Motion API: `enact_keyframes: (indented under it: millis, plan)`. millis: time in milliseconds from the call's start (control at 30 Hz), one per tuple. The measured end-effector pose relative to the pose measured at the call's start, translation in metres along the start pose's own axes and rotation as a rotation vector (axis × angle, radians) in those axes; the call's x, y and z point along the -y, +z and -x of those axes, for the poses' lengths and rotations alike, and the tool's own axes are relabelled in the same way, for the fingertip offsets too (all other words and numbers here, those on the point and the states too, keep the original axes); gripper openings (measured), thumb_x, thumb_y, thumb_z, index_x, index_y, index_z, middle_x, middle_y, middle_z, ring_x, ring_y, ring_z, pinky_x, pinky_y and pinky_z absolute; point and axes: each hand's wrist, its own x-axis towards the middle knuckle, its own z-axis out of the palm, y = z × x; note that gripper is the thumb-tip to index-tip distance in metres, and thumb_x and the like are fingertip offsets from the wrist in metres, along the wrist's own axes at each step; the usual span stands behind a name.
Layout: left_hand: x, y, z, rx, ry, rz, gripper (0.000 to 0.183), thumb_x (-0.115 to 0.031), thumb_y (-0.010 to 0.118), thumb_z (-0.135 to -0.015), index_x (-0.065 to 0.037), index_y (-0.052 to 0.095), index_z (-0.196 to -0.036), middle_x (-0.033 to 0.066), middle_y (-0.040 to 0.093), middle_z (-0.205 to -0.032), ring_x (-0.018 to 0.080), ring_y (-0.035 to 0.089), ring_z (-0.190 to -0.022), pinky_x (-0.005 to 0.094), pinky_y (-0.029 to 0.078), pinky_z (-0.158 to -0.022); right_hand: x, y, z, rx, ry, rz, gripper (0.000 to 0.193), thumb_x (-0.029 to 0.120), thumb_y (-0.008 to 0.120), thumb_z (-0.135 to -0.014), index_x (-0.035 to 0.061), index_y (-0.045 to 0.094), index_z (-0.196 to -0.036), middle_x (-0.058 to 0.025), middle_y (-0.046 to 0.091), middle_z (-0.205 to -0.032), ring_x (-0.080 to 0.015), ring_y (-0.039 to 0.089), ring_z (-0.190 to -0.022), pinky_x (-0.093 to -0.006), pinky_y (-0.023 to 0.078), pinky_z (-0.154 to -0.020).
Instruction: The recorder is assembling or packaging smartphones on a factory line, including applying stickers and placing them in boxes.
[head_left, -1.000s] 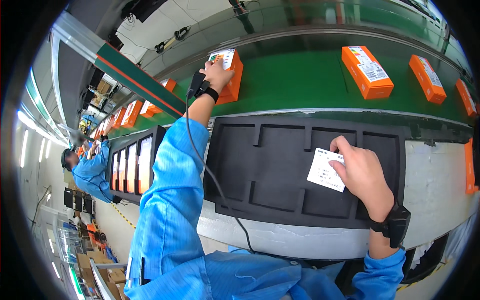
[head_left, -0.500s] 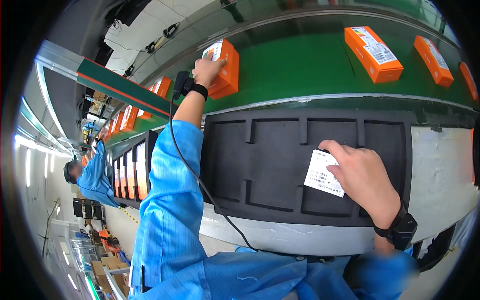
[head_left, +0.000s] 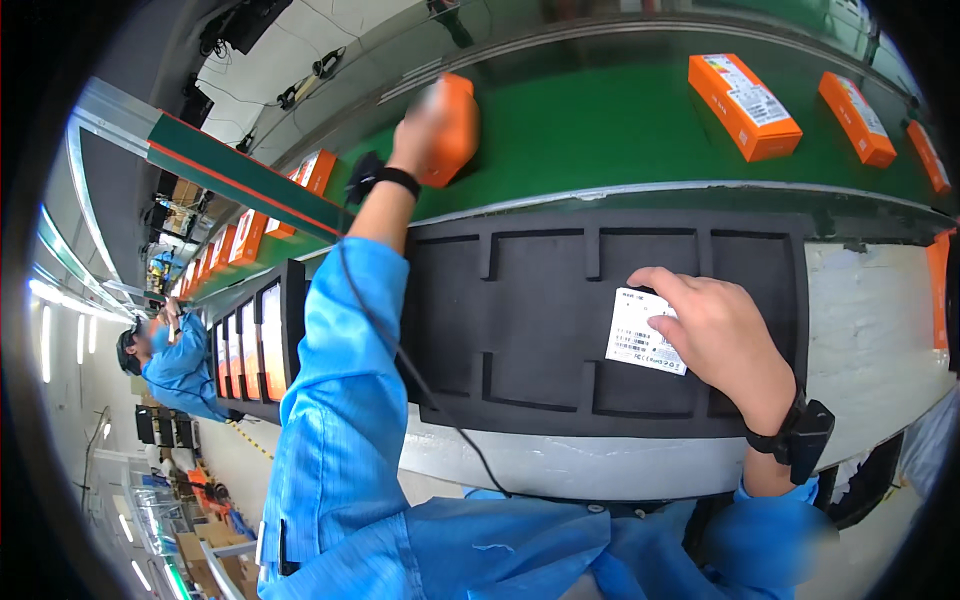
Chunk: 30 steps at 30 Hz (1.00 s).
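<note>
Reaching far over the green conveyor, my left hand [head_left: 415, 142] is closed on an orange box [head_left: 457, 135]. Both are smeared by motion, and the hand covers part of the box's top. A black band with a small device and a cable is on that wrist. My right hand [head_left: 722, 330] is closed, pinching a white printed card [head_left: 640, 333] between thumb and forefinger at its upper right. The card is above the black foam tray [head_left: 535, 320], which has recessed compartments along both long sides. None of the tray's visible compartments holds a box.
More orange boxes lie on the green conveyor [head_left: 590, 120], including a large one [head_left: 748, 108] at right. A filled black tray [head_left: 291, 340] stands left, below a green rail [head_left: 235, 185]. A co-worker [head_left: 185, 365] in blue is at far left.
My left hand and the orange box have shifted slightly and are now blurred. The white card has turned a little in my right hand. The view has shifted slightly.
</note>
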Motion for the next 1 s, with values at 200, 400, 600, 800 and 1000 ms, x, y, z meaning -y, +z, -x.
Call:
enact_keyframes:
  millis: [200, 400, 600, 800, 1000]
  plan:
    - [0.043, -0.039, 0.011, 0.110, -0.148, 0.818, 0.043, -0.014, 0.048, -0.091, -0.002, 0.048, -0.132, 0.0129, 0.059, -0.121, 0.0245, 0.057, -0.110, 0.0382, 0.042, -0.099, 0.006, 0.002, -0.016, 0.028, 0.028, -0.194, 0.027, 0.005, 0.064, -0.079, 0.0044, 0.060, -0.106, -0.0126, 0.065, -0.090, -0.0266, 0.063, -0.082, -0.0336, 0.050, -0.072]
    - [0.114, -0.006, 0.057, -0.249, 0.481, -0.226, 0.037, -0.022, 0.056, -0.087, -0.004, 0.061, -0.119, 0.0170, 0.066, -0.109, 0.0255, 0.065, -0.100, 0.0306, 0.049, -0.087, 0.022, 0.000, -0.043, 0.007, 0.344, -0.590, 0.026, 0.003, 0.060, -0.085, -0.0003, 0.060, -0.110, -0.0047, 0.064, -0.098, -0.0095, 0.059, -0.090, -0.0253, 0.047, -0.079]
    - [0.099, 0.002, 0.066, 0.001, 0.409, 0.050, 0.030, -0.022, 0.053, -0.091, -0.003, 0.066, -0.111, 0.0087, 0.071, -0.100, 0.0156, 0.064, -0.097, 0.0280, 0.046, -0.087, 0.030, 0.018, -0.188, 0.097, 0.130, -0.346, 0.028, 0.007, 0.060, -0.086, 0.0016, 0.059, -0.113, -0.0018, 0.064, -0.088, -0.0070, 0.056, -0.078, -0.0221, 0.046, -0.070]
    - [0.092, -0.001, 0.072, 0.112, 0.322, 0.362, 0.028, -0.016, 0.052, -0.091, -0.001, 0.066, -0.111, 0.0061, 0.072, -0.093, 0.0125, 0.063, -0.092, 0.0255, 0.045, -0.085, -0.035, 0.079, -0.296, 0.105, 0.111, 0.005, 0.036, 0.026, 0.062, -0.087, 0.0093, 0.061, -0.118, -0.0096, 0.066, -0.099, -0.0178, 0.061, -0.089, -0.0320, 0.048, -0.080]
    - [0.085, 0.001, 0.070, 0.191, 0.381, 0.419, 0.029, -0.015, 0.051, -0.091, 0.000, 0.065, -0.112, 0.0093, 0.071, -0.095, 0.0145, 0.064, -0.094, 0.0259, 0.046, -0.088, -0.044, 0.031, -0.206, -0.040, -0.063, 0.463, 0.049, 0.030, 0.063, -0.084, 0.0092, 0.052, -0.127, -0.0164, 0.052, -0.127, -0.0359, 0.047, -0.119, -0.0411, 0.039, -0.100]
